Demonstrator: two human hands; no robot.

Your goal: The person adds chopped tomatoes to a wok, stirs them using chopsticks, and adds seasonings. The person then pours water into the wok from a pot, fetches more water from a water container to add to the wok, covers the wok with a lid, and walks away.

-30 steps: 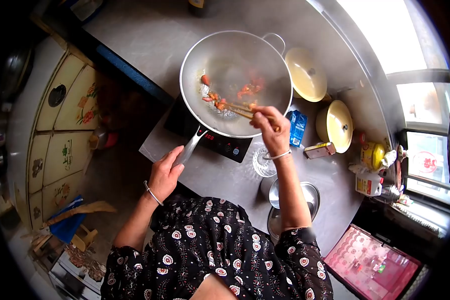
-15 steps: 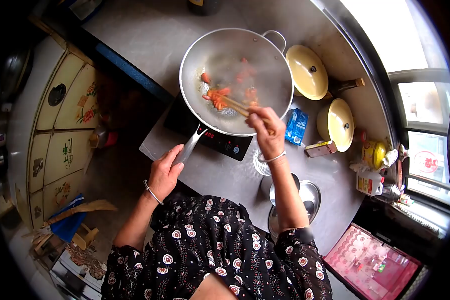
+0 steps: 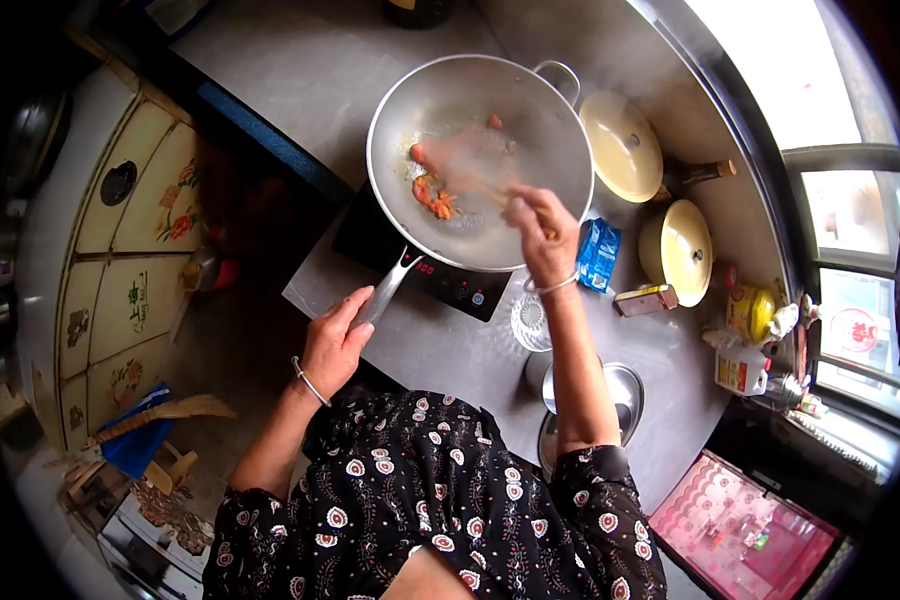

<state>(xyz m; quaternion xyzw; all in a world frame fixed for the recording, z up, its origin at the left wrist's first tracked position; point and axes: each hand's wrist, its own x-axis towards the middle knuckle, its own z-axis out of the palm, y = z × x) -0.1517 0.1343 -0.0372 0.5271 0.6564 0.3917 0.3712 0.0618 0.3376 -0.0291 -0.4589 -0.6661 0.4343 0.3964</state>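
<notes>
My left hand (image 3: 337, 338) is wrapped round the long metal handle (image 3: 387, 290) of a wide silver wok (image 3: 540, 215). The wok rests on a black induction cooker (image 3: 450, 291) with a lit red display. Above the wok's near right part, my right hand (image 3: 547, 235) is closed on wooden chopsticks (image 3: 498, 192), whose tips are blurred among the food. Red and orange pieces (image 3: 432, 197) lie in the left and middle of the wok, partly smeared by motion and steam.
Right of the wok are two cream-coloured oval pans (image 3: 620, 147), a blue packet (image 3: 598, 256), a small box (image 3: 646, 300) and a clear glass dish (image 3: 530, 322). A metal cup and tray (image 3: 625, 385) lie under my right forearm. Bottles (image 3: 741, 370) stand by the window.
My right hand has moved slightly up with the chopsticks, and the red pieces in the wok have shifted. My left hand keeps its grip on the handle.
</notes>
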